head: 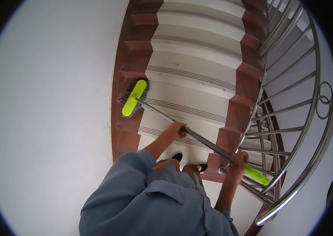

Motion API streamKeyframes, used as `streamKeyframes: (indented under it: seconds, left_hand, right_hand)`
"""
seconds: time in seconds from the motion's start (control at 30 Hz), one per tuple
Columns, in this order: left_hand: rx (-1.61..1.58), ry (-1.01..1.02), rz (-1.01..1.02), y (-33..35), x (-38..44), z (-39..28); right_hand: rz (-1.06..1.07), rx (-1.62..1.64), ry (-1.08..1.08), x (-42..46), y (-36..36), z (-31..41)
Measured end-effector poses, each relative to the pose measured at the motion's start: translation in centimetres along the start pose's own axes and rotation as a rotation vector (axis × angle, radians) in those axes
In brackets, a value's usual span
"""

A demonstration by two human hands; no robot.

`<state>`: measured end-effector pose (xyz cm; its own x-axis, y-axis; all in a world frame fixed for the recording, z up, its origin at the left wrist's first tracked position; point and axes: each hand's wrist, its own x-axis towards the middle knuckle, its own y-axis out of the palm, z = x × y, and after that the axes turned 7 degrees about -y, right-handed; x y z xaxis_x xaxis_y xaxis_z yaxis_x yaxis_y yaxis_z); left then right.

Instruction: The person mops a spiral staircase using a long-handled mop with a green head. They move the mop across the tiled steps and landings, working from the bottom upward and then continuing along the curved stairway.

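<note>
A mop with a lime-green head plate (130, 103) and grey shaggy pad lies at the left side of a stair, over the red-brown border tiles near the wall. Its grey handle (204, 141) slants down to the right and ends in a lime-green grip (256, 174). My left hand (177, 131) is closed around the handle's middle part. Near the green grip, my right hand (238, 165) holds the upper end of the handle, beside the metal railing.
Cream stair treads (191, 60) with dark grooved strips and red-brown borders rise ahead. A white wall (51, 97) runs along the left. A curved stainless-steel railing (308, 124) with bars and rings stands at the right. Black shoes (202, 168) show below me.
</note>
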<state>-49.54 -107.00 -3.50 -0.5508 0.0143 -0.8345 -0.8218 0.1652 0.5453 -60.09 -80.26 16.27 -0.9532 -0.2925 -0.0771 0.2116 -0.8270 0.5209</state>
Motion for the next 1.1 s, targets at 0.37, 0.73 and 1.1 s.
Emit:
streamKeyframes:
  seconds: [0.37,0.73,1.1]
  left_hand:
    - [-0.014,0.083,0.186,7.9,-1.8,5.5]
    - [-0.073,0.331,0.101,0.8,-8.1,-4.2]
    - [0.033,0.540,0.227,8.6,-10.6,-3.8]
  right_hand:
    - [0.053,0.048,-0.306,2.2,0.0,6.1]
    - [0.330,0.094,-0.069,0.2,8.2,-0.4]
    - [0.251,0.084,-0.241,0.9,8.8,5.4]
